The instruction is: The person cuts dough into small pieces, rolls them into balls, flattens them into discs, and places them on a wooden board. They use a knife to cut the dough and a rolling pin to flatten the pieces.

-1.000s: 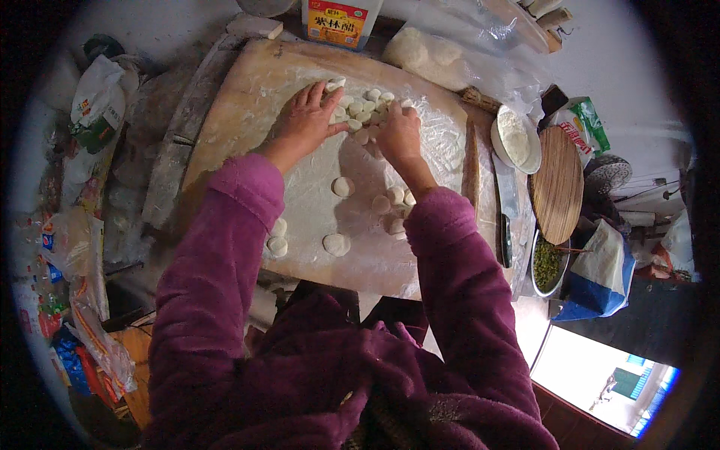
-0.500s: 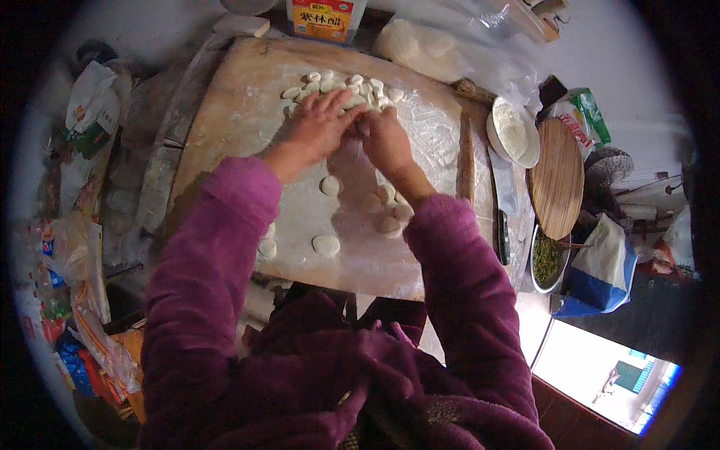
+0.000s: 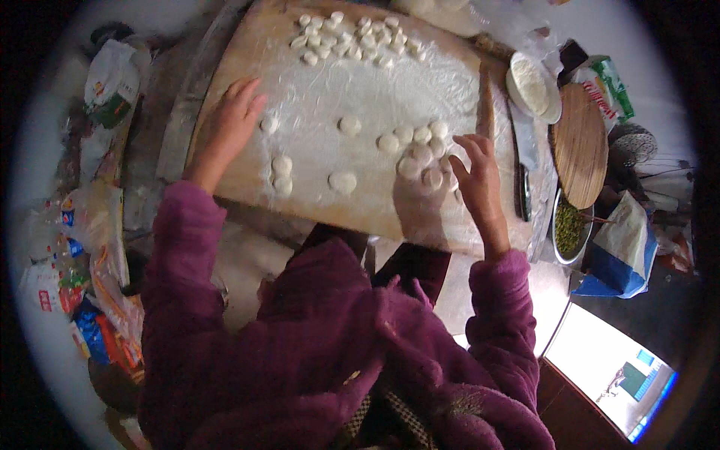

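My left hand [image 3: 234,120] is over the left side of a floured wooden board [image 3: 300,97], fingers stretched out and holding nothing. Beside it lies a single round of dough [image 3: 269,124]. At the right, my right hand [image 3: 478,180] has its thumb and fingers apart, just at the edge of a group of flattened dough rounds [image 3: 409,168]. Whether a fingertip touches one, I cannot tell. Two more dough rounds [image 3: 282,165] lie at the left, and single ones sit in the middle. Many small dough lumps [image 3: 352,51] are strewn across the board's far end.
Along the board's right edge lie a wooden stick [image 3: 486,105] and a black-handled knife [image 3: 524,187]. Beyond them stand a white bowl of flour [image 3: 531,84], a round brown slatted mat [image 3: 579,146] and a bowl of green chopped filling [image 3: 570,229]. Plastic bags [image 3: 112,277] crowd the left.
My hands have parted from the far dough lumps, the left going left, the right coming nearer and rightward. The lumps are more spread out. The view has shifted, showing more of the near side.
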`<action>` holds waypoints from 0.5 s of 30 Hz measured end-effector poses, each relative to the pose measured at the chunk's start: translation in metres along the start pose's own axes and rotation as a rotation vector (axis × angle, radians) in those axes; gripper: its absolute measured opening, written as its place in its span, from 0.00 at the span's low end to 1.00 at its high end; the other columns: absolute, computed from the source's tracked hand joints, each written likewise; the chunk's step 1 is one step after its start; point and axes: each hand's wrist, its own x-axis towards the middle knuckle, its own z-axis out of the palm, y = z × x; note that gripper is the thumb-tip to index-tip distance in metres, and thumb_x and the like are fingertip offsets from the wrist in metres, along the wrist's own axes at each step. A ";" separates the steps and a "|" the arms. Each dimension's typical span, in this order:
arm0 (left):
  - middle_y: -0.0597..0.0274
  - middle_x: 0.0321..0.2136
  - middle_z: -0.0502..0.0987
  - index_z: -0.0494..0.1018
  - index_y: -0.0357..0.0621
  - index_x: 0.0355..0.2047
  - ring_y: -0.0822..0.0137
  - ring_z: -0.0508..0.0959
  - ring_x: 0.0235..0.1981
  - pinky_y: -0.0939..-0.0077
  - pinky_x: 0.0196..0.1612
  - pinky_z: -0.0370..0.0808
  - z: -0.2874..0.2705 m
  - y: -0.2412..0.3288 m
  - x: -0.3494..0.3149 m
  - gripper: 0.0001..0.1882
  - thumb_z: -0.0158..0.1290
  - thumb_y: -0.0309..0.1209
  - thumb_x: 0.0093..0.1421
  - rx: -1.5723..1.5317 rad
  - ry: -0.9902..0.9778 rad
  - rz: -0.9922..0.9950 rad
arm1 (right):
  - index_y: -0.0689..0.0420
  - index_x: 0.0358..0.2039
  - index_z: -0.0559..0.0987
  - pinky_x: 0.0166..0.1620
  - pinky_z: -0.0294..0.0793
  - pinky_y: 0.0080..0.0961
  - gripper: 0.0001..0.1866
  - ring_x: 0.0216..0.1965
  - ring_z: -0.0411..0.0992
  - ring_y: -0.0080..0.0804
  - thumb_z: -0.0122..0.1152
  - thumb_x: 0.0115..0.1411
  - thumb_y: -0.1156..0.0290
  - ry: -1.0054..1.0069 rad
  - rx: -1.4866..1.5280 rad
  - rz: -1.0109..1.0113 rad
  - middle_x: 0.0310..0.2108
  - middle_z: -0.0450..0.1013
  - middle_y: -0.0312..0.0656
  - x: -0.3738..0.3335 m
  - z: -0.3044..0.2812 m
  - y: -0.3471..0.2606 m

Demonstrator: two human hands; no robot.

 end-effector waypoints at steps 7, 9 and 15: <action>0.46 0.60 0.63 0.62 0.46 0.62 0.46 0.63 0.61 0.53 0.62 0.61 0.028 0.063 -0.103 0.32 0.53 0.46 0.61 0.151 -0.002 0.025 | 0.44 0.62 0.67 0.64 0.49 0.52 0.34 0.66 0.51 0.55 0.58 0.57 0.46 -0.003 -0.442 0.165 0.64 0.56 0.53 -0.068 0.050 -0.023; 0.44 0.61 0.62 0.61 0.45 0.63 0.46 0.61 0.62 0.53 0.63 0.58 0.044 0.095 -0.093 0.34 0.52 0.48 0.61 0.168 -0.035 0.108 | 0.43 0.62 0.67 0.65 0.45 0.53 0.33 0.67 0.49 0.56 0.53 0.59 0.44 0.091 -0.373 0.062 0.65 0.55 0.55 -0.063 0.066 -0.023; 0.43 0.63 0.59 0.60 0.46 0.64 0.45 0.58 0.64 0.54 0.66 0.53 0.103 0.172 -0.028 0.35 0.48 0.53 0.63 0.107 -0.064 0.252 | 0.47 0.61 0.68 0.65 0.47 0.53 0.33 0.66 0.51 0.57 0.49 0.60 0.43 0.106 -0.366 0.026 0.64 0.56 0.56 -0.032 0.067 -0.018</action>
